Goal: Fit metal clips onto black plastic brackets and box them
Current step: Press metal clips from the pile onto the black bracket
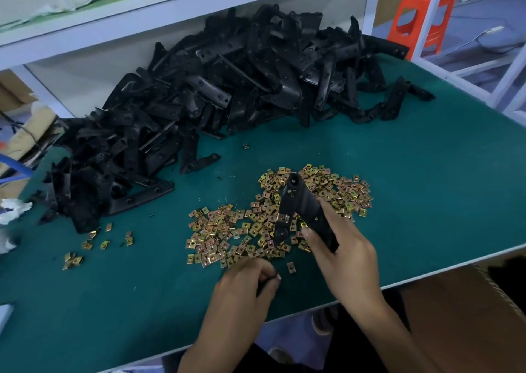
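While the desk (398,173) is being covered at the back by a big pile of black brackets (199,102), a loose heap of metal clips (227,230) is being kept spread in front of it. One bracket (299,202) is being held tilted above this heap, gripped at its near end by the right hand (341,253). The left hand (247,284) is being rested on the desk with fingertips bent together; whether anything is being pinched cannot be told. A single clip (291,267) is being left between both hands.
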`<state>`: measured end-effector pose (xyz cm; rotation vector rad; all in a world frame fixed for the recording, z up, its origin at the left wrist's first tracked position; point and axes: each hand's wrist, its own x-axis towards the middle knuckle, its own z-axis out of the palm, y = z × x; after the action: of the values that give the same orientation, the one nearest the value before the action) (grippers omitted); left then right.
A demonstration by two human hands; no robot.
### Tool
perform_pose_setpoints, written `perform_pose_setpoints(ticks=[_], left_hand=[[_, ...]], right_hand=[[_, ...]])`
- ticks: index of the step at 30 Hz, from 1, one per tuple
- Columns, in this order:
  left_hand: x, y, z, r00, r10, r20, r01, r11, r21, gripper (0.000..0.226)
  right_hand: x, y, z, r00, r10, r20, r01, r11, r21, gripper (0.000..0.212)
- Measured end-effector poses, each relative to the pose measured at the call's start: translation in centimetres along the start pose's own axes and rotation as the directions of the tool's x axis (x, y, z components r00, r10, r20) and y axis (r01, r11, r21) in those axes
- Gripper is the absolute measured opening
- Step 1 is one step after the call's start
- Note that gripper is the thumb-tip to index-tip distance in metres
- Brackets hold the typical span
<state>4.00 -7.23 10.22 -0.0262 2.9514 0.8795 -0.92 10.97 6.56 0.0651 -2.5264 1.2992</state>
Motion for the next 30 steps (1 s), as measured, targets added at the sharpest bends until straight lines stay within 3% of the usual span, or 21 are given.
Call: perform_pose_setpoints(ticks=[7, 12, 14, 17, 20, 25, 30], left_hand=[[0.2, -0.7, -0.3, 0.999, 0.037, 0.014, -0.037, 0.999, 0.023, 0.013], [0.7, -0.8, -1.3, 0.998, 0.014, -0.066, -0.029, 0.974, -0.226, 0.025], [1.5, -0.4, -2.2, 0.988, -0.009, -0.156, -0.057, 0.909, -0.413, 0.028], [3.0, 0.7, -3.9, 0.979, -0.117, -0.17, -0.041, 0.695, -0.718, 0.025], [4.5, 1.7, -5.1, 0.978, -0.134, -0.16, -0.06, 0.555, -0.829, 0.025], [5.9, 2.6, -5.3, 0.983, -0.096, -0.156, -0.078, 0.552, -0.83, 0.022], [6.6, 2.9, -4.7, 0.992, -0.052, -0.115, -0.057, 0.627, -0.777, 0.017]], right_hand=[[0.1, -0.1, -0.2, 1.0, 0.011, 0.012, -0.011, 1.0, 0.011, 0.059], [0.1, -0.1, 0.0, 1.0, 0.023, 0.012, -0.023, 1.0, 0.015, 0.059], [0.1, -0.1, 0.0, 1.0, 0.024, 0.004, -0.024, 1.0, 0.016, 0.058], [0.0, -0.1, 0.0, 1.0, 0.003, -0.001, -0.003, 1.0, -0.003, 0.057], [0.0, -0.2, 0.1, 1.0, 0.001, -0.011, -0.001, 1.0, 0.013, 0.057], [0.0, -0.1, 0.0, 1.0, 0.004, 0.003, -0.004, 1.0, 0.019, 0.056], [0.0, -0.1, 0.0, 1.0, -0.015, 0.007, 0.016, 1.0, -0.005, 0.055]])
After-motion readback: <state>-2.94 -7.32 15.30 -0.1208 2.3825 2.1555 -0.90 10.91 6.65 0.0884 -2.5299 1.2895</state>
